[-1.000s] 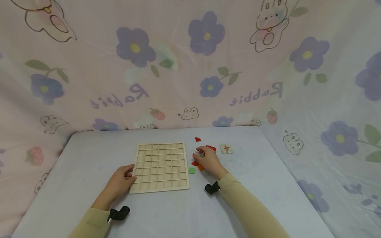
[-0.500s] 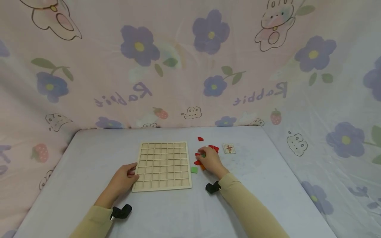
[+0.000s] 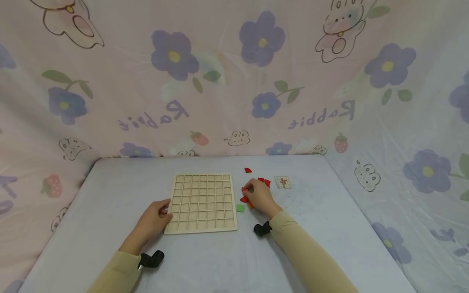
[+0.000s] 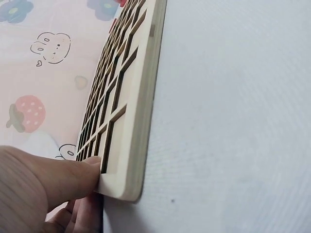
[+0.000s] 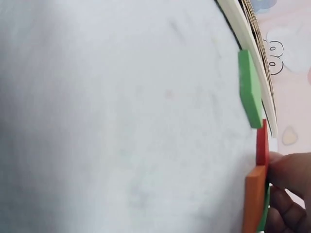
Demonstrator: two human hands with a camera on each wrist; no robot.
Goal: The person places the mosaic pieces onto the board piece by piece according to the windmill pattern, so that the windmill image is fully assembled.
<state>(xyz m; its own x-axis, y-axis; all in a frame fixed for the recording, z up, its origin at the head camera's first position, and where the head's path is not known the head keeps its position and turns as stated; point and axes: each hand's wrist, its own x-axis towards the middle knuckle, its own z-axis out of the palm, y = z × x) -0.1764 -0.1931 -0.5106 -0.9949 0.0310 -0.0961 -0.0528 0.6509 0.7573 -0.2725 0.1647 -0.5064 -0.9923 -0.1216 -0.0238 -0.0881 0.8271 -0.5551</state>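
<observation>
A square wooden grid board [image 3: 203,203] lies on the white table. My left hand [image 3: 152,221] grips its near left edge, and the left wrist view shows the thumb [image 4: 73,177] on the rim with other fingers curled by the side. My right hand [image 3: 259,196] is bent over the small tiles right of the board, pinching a dark green tile [image 3: 250,189] that is mostly covered. Close to its fingers are red quarter-round tiles [image 3: 244,199] and an orange tile [image 5: 253,199]. A light green square tile [image 3: 240,208] lies beside the board.
A red quarter-round tile [image 3: 248,170] lies apart toward the back. Red tiles [image 3: 267,183] sit just behind the right hand, near a small pattern card [image 3: 283,182]. A printed cloth [image 3: 220,81] with flowers and rabbits hangs behind the table [image 3: 205,264].
The whole scene shifts slightly rightward in the head view. The right fingers have closed in around the dark green tile. The left hand stays on the board's edge.
</observation>
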